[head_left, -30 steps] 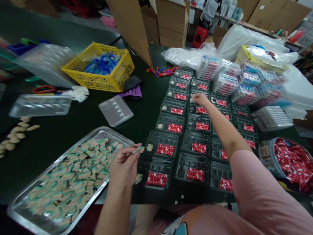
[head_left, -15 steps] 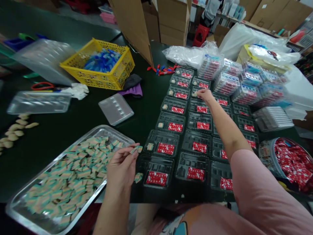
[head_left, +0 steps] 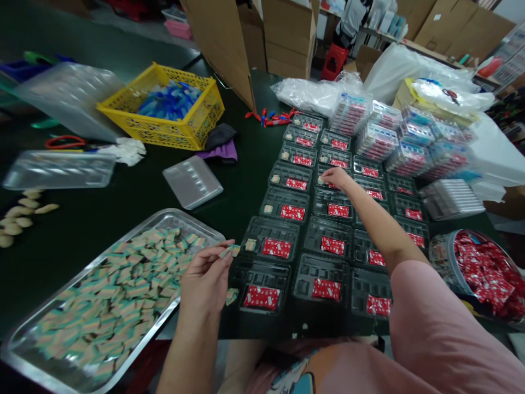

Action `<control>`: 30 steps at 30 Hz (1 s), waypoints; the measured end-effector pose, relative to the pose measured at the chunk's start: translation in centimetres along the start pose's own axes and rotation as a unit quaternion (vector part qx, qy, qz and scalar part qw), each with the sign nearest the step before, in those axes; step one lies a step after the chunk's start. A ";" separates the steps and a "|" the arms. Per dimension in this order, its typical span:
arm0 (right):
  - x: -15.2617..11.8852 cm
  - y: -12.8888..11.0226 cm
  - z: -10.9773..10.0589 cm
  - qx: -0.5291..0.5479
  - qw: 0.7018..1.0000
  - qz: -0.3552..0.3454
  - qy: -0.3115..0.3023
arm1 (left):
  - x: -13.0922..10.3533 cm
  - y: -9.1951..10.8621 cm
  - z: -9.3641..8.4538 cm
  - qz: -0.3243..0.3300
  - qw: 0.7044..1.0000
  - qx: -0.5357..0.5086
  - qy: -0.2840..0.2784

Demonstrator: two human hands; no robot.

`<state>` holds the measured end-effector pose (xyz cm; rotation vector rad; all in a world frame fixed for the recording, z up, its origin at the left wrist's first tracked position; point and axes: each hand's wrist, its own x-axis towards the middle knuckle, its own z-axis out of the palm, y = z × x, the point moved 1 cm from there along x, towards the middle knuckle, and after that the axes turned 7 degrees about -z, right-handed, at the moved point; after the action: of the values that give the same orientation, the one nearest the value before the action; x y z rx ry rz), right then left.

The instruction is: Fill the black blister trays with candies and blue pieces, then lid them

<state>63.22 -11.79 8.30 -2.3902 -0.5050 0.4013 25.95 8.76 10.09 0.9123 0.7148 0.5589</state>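
My left hand (head_left: pixel 207 276) pinches a few small striped candy pieces (head_left: pixel 234 250) in green, pink and cream, beside the right edge of a metal tray (head_left: pixel 170 214) heaped with the same kind. My right hand (head_left: pixel 337 178) is stretched forward, fingertips closed at the left compartment of a clear plastic tray in the second column. A pale candy piece (head_left: pixel 321 179) shows at those fingertips. Rows of clear trays (head_left: pixel 327 232) each hold a red patterned packet (head_left: pixel 276 248). The left-column trays mostly have a candy piece in a left compartment. Another striped clump (head_left: pixel 232 296) lies near the front tray.
A yellow basket (head_left: pixel 164 134) of blue items stands at the back left, near a clear lid (head_left: pixel 192 182). Stacked filled boxes (head_left: pixel 377 142) stand at the back right. A tub (head_left: pixel 441 257) of red packets is at the right. Cardboard boxes (head_left: pixel 286 38) rise behind.
My right hand has moved one tray nearer along the second column. A candy piece now lies in the tray it left. The left hand has stayed in place, still pinching its pieces.
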 end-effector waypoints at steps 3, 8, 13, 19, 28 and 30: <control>0.0 -0.1 0.3 -0.045 0.999 0.005 0.014 | 0.0 -0.1 -0.5 0.014 1.000 0.001 -0.005; -0.3 -0.4 0.6 -0.096 0.995 0.011 0.028 | 0.1 -0.4 -1.1 0.020 1.000 0.006 -0.014; -0.5 -0.6 0.9 -0.167 0.985 -0.001 0.031 | 0.0 -0.2 -0.9 0.013 1.000 0.011 -0.017; -1.0 -0.8 1.2 -0.287 0.955 -0.070 0.027 | -0.2 -0.3 -0.9 0.012 0.999 0.028 -0.012; -2.3 -1.6 1.2 -0.326 0.937 -0.122 0.010 | -0.5 -0.3 -0.9 0.003 1.000 0.008 -0.002; -3.8 -2.7 1.4 -0.286 0.943 -0.167 0.046 | -0.9 -0.4 -0.8 -0.012 1.000 -0.010 0.009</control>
<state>58.61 -10.84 9.69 -2.7743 -1.0827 -0.0215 24.85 8.29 9.68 0.8788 0.7347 0.5522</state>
